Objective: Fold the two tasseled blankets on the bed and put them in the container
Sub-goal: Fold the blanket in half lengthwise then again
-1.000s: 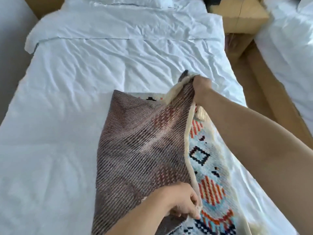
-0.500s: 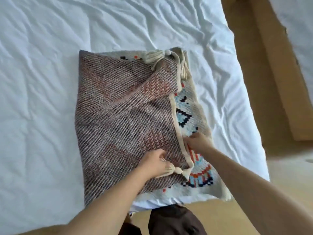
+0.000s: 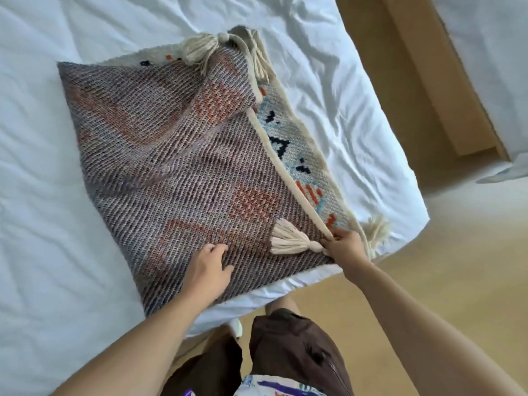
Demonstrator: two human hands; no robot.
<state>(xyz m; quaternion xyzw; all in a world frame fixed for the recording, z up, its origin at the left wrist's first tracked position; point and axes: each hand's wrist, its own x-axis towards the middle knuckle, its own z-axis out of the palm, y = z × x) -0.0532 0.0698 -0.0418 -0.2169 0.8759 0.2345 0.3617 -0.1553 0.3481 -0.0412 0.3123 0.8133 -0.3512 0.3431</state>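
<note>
While standing at the foot of the bed, leans over the tasseled blanket spread on the white sheet near the bed's right foot corner. Shows the blanket folded over on itself: brown-and-red woven underside up across most of it, with a strip of the patterned face, pale with blue, black and orange motifs, left bare along the right side.

Rests the left hand flat on the brown underside near the blanket's near edge, fingers nearly straight and slightly spread, gripping nothing.

Pinches with the right hand the near corner of the folded-over flap, fingers curled round the cream edging just where the near tassel is attached; lays that tassel on the brown weave, pointing toward the left hand, close to it but not touching.

Leaves two more tassels bunched at the far corner, and a fourth tassel just right of the right hand, at the mattress edge.

Takes in dark brown shorts below, tan floor to the right, and a second bed on a wooden frame at the upper right.
</note>
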